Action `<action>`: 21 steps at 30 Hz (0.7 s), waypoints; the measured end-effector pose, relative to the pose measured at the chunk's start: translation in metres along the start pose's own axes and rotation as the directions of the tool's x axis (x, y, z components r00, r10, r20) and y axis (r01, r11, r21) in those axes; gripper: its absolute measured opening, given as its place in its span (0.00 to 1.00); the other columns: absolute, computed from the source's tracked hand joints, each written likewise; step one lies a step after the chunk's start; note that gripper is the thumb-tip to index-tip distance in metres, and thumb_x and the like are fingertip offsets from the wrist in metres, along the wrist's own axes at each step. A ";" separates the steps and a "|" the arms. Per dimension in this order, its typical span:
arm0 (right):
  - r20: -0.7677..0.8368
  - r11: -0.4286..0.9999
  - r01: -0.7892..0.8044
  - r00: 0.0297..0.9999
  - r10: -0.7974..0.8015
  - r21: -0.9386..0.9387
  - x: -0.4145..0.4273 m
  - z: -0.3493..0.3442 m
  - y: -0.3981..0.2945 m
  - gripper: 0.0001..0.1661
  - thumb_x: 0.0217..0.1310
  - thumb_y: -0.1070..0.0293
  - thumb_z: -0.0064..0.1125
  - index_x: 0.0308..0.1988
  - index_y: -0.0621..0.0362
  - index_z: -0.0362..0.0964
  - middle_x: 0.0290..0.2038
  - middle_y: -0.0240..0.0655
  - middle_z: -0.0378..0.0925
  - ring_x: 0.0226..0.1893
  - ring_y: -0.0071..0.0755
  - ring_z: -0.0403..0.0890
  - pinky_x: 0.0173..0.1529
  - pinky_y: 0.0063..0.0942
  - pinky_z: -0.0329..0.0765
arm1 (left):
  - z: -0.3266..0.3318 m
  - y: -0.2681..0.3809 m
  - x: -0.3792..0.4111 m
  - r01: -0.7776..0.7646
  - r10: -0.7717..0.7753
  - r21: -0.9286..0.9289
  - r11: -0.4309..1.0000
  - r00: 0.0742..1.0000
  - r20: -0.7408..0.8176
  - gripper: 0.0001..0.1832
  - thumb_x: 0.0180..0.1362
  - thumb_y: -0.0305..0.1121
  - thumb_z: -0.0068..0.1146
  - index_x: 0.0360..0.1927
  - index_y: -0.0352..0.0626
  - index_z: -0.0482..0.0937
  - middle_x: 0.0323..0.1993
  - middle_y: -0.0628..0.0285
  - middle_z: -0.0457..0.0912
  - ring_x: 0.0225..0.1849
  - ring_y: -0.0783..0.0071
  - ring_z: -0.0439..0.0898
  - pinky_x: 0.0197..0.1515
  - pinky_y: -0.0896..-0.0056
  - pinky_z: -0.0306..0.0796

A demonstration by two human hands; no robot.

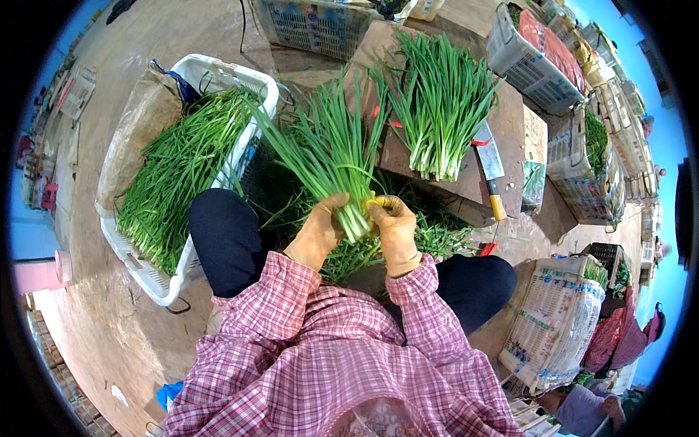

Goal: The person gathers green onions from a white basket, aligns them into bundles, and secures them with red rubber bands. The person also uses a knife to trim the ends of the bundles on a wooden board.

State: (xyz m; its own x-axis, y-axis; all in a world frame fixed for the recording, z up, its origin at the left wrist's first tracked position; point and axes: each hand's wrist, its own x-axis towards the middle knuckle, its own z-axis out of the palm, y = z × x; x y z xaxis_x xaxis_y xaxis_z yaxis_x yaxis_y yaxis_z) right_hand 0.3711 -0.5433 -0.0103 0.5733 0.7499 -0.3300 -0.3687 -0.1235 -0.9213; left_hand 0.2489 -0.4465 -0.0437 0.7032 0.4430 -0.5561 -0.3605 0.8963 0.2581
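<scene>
My left hand (319, 231), in a tan-orange glove, is closed around a bunch of garlic chives (338, 158). The pale cut ends point towards me and the green leaves fan out away from me. At the right side of the stems, the gloved fingers of my right hand (397, 226) are curled against the bunch. Something yellow shows at those fingertips; whether it is a leaf or part of the glove I cannot tell. Beyond my right hand, a trimmed pile of chives (441, 109) lies on a low brown board (508, 125), beside a cleaver (490, 158) with a black-and-yellow handle.
Left of my knee stands a white plastic crate (180, 284) filled with loose chives (185, 169). Leaf scraps (349, 257) lie below my hands. A red strip (489, 249) is on the floor. Lined crates (551, 322) and other people are to the right.
</scene>
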 end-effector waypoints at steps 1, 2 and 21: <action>0.013 0.999 -0.019 1.000 0.019 0.027 -0.004 -0.002 -0.002 0.08 0.62 0.73 0.65 0.40 0.65 0.77 0.28 0.30 0.81 0.23 0.19 0.78 0.27 0.19 0.74 | -0.001 -0.002 0.001 -0.022 0.022 0.022 1.000 1.000 -0.008 0.23 0.63 0.34 0.50 0.59 0.30 0.72 0.53 0.46 0.81 0.50 0.53 0.83 0.53 0.47 0.80; 0.016 1.000 0.017 1.000 -0.017 0.017 -0.008 -0.001 -0.004 0.08 0.62 0.74 0.64 0.41 0.65 0.76 0.29 0.31 0.81 0.24 0.19 0.79 0.27 0.19 0.74 | -0.003 -0.005 0.002 -0.044 0.045 0.045 0.998 0.999 -0.015 0.23 0.63 0.34 0.51 0.59 0.30 0.72 0.54 0.46 0.80 0.50 0.53 0.83 0.53 0.48 0.80; -0.179 0.954 0.253 0.958 -0.224 0.160 -0.028 -0.012 -0.058 0.06 0.65 0.77 0.59 0.42 0.64 0.74 0.33 0.39 0.84 0.18 0.23 0.77 0.21 0.19 0.73 | 0.009 0.004 -0.008 -0.086 0.152 0.282 0.955 0.964 -0.219 0.20 0.56 0.19 0.56 0.54 0.37 0.79 0.43 0.58 0.85 0.36 0.70 0.82 0.38 0.71 0.79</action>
State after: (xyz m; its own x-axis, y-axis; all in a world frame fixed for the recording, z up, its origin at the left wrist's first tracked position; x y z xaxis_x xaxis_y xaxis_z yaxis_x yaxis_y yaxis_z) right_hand 0.3855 -0.5653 0.0500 0.7630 0.6296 -0.1467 -0.3240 0.1760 -0.9295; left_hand 0.2473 -0.4466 -0.0316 0.4889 0.5588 -0.6699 -0.2322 0.8236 0.5175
